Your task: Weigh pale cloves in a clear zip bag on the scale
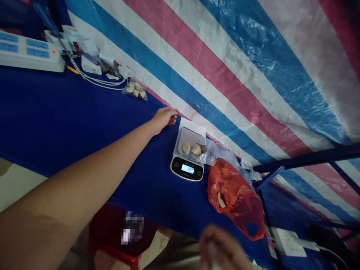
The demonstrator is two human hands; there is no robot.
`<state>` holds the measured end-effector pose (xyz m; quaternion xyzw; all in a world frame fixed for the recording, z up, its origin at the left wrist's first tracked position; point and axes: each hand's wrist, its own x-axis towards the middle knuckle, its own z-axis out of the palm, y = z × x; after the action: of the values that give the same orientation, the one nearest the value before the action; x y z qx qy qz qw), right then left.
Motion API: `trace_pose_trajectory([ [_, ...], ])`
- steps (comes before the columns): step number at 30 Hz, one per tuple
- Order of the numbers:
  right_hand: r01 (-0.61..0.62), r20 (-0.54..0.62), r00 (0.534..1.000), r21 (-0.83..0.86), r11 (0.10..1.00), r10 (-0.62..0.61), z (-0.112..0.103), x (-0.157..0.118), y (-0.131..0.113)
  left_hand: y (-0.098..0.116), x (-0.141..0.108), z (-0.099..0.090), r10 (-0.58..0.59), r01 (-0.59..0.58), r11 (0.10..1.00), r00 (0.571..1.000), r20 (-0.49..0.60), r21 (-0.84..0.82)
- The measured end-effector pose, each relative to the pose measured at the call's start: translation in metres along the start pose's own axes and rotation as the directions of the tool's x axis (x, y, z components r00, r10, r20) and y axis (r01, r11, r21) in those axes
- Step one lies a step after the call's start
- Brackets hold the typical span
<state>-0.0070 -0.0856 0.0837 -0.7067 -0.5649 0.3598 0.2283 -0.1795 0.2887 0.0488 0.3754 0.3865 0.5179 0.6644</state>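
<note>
My left hand [164, 119] rests at the back of the blue table, fingers curled and no object showing in them. Right of it is a digital scale [187, 168] with a lit display. On its plate lies a clear plastic bag [208, 152] with pale cut pieces [196, 149] inside. A red plastic bag [239, 198], holding more pieces, lies to the right of the scale. My right hand [222, 249] is low in the view, in front of the red bag and apart from it; motion blurs its fingers, and whether it holds anything is unclear.
A small clear bag of pale pieces [136, 89] lies by cables and chargers [91, 64] at the back left, beside a power strip [30, 52]. A striped tarp [197, 67] rises behind the table. Below the front edge is a red stool [112, 251]; a white adapter [289, 243] is at the lower right.
</note>
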Motion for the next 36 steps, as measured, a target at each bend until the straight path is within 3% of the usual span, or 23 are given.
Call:
trace_pose_trajectory([
  [2,-0.021,-0.249,0.968,0.042,0.999,0.031,-0.038,0.024,-0.016,0.001,-0.001,0.0,0.0,0.0,1.0,1.0,0.001,0.0],
  [4,0.013,-0.536,0.843,-0.062,0.998,-0.045,-0.071,0.06,-0.029,0.002,-0.002,0.0,-0.001,0.001,1.0,1.0,0.003,-0.001],
  [5,0.03,-0.615,0.784,-0.096,0.995,-0.083,-0.084,0.081,-0.033,0.002,-0.002,0.0,0.0,0.0,1.0,1.0,0.004,-0.001],
  [6,0.038,-0.646,0.758,-0.095,0.995,-0.091,-0.094,0.101,-0.034,0.002,-0.002,0.0,0.002,-0.002,1.0,1.0,0.005,-0.001],
  [7,0.054,-0.66,0.747,-0.058,0.997,-0.079,-0.102,0.121,-0.034,0.002,-0.001,0.0,0.005,-0.005,1.0,1.0,0.006,0.0],
  [10,0.087,-0.604,0.797,0.151,0.985,0.021,-0.111,0.164,-0.025,0.0,0.0,0.0,0.013,-0.013,1.0,1.0,0.005,0.007],
  [14,0.069,-0.499,0.865,0.223,0.972,0.053,-0.094,0.188,-0.016,-0.002,0.001,-0.001,0.01,-0.01,1.0,1.0,0.011,0.024],
  [17,0.156,-0.447,0.894,0.243,0.957,-0.032,-0.075,0.194,-0.02,-0.003,0.002,-0.001,0.009,-0.009,0.999,1.0,0.015,0.037],
  [22,0.289,-0.491,0.867,0.371,0.882,-0.078,-0.067,0.194,-0.048,-0.003,0.002,0.0,0.004,-0.004,0.999,1.0,0.008,0.036],
  [26,0.353,-0.572,0.801,0.214,0.911,-0.176,-0.077,0.175,-0.093,0.0,0.0,0.001,-0.008,0.008,1.0,1.0,0.004,0.029],
  [29,0.341,-0.499,0.826,0.073,0.937,-0.261,-0.082,0.164,-0.125,0.001,0.0,0.001,-0.015,0.015,1.0,1.0,0.008,0.019],
  [31,0.327,-0.475,0.841,0.066,0.943,-0.259,-0.085,0.165,-0.136,0.002,0.0,0.001,-0.017,0.017,1.0,1.0,0.01,0.013],
  [33,0.318,-0.507,0.834,0.119,0.941,-0.218,-0.089,0.171,-0.135,0.002,0.0,0.001,-0.016,0.016,1.0,1.0,0.012,0.008],
  [36,0.254,-0.519,0.849,0.234,0.938,-0.101,-0.094,0.184,-0.106,0.001,0.0,0.0,-0.007,0.007,1.0,1.0,0.015,0.006],
])
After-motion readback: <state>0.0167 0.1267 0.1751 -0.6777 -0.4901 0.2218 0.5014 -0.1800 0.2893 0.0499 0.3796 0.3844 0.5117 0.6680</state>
